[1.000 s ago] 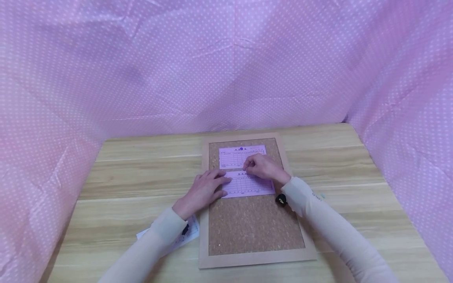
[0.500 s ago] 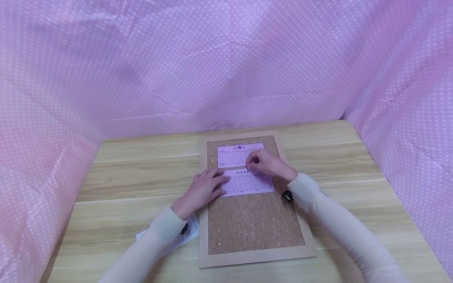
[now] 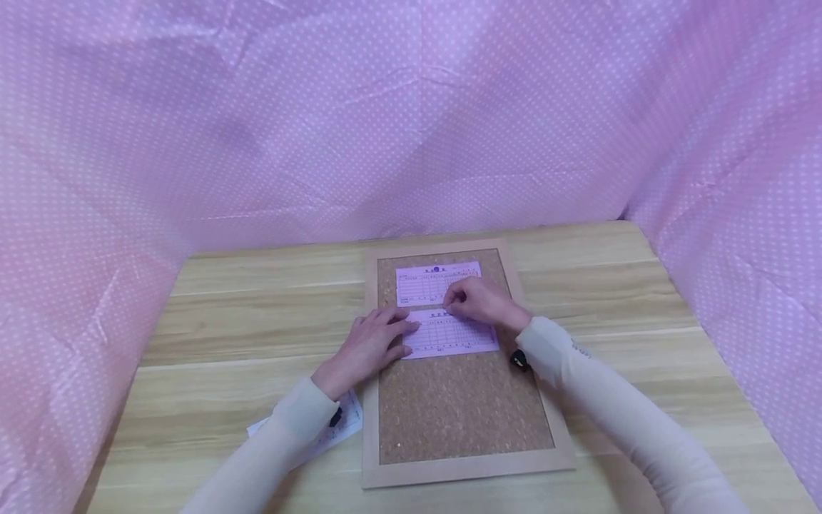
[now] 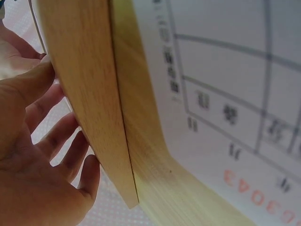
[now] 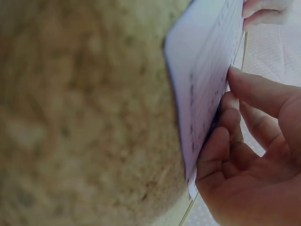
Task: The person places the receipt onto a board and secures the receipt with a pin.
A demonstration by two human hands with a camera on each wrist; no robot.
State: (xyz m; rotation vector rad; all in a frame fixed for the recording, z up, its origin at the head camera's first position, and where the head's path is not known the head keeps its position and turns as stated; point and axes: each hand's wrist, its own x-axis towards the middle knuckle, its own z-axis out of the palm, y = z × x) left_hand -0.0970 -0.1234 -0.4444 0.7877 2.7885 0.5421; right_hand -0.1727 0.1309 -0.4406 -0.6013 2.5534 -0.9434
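Two printed purple-tinted slips lie on a framed cork board [image 3: 462, 407]. A round dark purple pushpin [image 3: 437, 269] sits at the top of the upper slip [image 3: 417, 287]. My left hand [image 3: 366, 346] rests with spread fingers on the left edge of the lower slip [image 3: 449, 337]. At that slip's top edge, my right hand [image 3: 478, 301] has its thumb and forefinger together, pinching what looks like a small pushpin, mostly hidden by the fingertips. Its other fingers are curled, as the right wrist view shows, close to the paper [image 5: 202, 84].
Another printed slip [image 3: 347, 422] lies on the wooden table [image 3: 244, 321] left of the board, partly under my left forearm. The board's wooden frame [image 4: 91, 94] stands slightly above the tabletop. Dotted pink cloth [image 3: 411, 143] surrounds the table at the back and sides.
My right wrist has shifted slightly to the right, while its fingertips stay at the lower slip's top edge. The left hand and both slips have kept their places.
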